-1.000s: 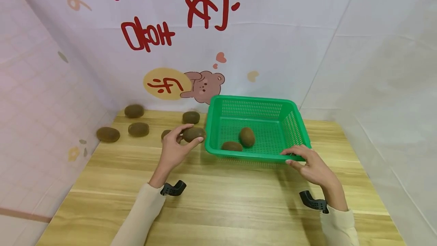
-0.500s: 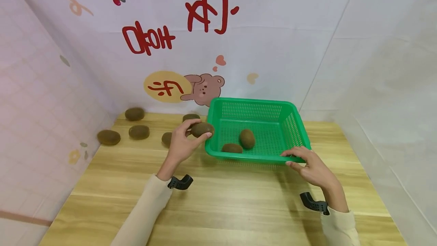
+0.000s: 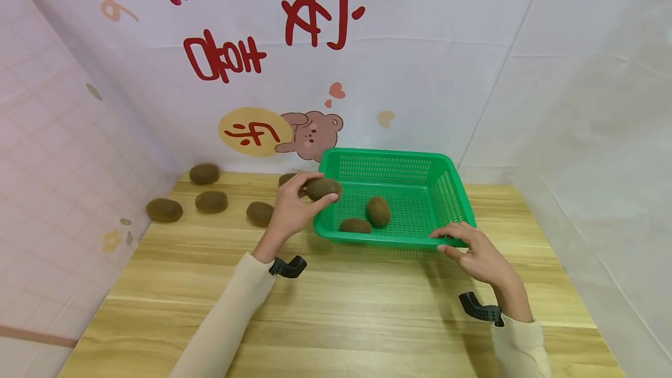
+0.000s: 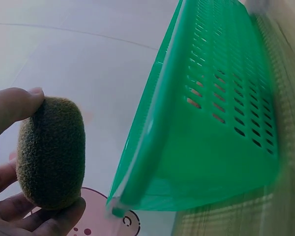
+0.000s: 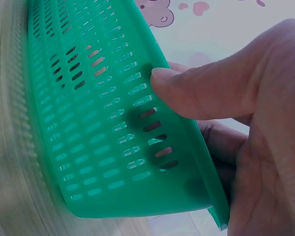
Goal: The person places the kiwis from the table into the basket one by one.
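Observation:
Fuzzy and brown, a kiwi [image 3: 324, 189] is pinched between the thumb and fingers of my left hand [image 3: 296, 206], above the left rim of the green plastic basket [image 3: 388, 242]. In the left wrist view the held kiwi [image 4: 51, 152] is apart from the basket wall [image 4: 211, 152]. My right hand [image 3: 480, 254] grips the basket's near rim at the right corner, thumb outside and fingers inside, as the right wrist view shows with the thumb [image 5: 201, 91] on the perforated wall. Two kiwis lie in the basket, one kiwi [image 3: 378, 211] near its middle and another kiwi [image 3: 356, 226] by the near wall.
Several kiwis lie on the wooden table [image 3: 336, 308] left of the basket, among them a kiwi [image 3: 259, 213] near my left wrist and a kiwi [image 3: 164, 209] at the far left. One kiwi [image 3: 286, 179] is partly hidden behind my left hand. A printed cloth [image 3: 420, 74] stands behind.
My left hand has carried the kiwi to the right and slightly away from me, from beside the basket to above its left rim. My right hand has stayed on the rim.

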### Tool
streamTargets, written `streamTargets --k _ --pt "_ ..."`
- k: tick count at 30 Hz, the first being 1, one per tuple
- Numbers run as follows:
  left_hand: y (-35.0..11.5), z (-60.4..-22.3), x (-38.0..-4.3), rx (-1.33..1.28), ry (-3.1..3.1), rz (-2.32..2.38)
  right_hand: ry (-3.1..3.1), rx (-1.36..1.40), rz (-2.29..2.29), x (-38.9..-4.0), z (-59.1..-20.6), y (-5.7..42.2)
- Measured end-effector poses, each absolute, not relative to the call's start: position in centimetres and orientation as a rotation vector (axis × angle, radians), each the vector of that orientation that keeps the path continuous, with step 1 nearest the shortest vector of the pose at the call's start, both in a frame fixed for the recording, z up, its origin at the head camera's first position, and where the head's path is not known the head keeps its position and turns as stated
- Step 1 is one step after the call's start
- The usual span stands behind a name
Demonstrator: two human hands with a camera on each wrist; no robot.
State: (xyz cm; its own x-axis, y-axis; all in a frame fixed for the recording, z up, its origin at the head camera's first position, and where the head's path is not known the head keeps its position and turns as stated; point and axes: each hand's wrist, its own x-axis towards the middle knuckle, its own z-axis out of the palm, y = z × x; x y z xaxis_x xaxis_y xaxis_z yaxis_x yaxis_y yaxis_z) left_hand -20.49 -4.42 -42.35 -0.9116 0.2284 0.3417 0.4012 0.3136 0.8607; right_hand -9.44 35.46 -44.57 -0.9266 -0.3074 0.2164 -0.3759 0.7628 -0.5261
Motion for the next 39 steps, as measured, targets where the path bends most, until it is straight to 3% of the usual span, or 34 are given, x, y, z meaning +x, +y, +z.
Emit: streamTargets --k 25,39 --pt "-1.4 -40.9 -22.8 -0.682 -2.495 -1.537 -2.833 0.550 0.889 -9.5 -44.7 35.5" --pt "-1.9 -40.9 -22.8 -0.710 -2.532 -1.475 -2.829 0.557 0.879 -9.5 -44.6 35.4"
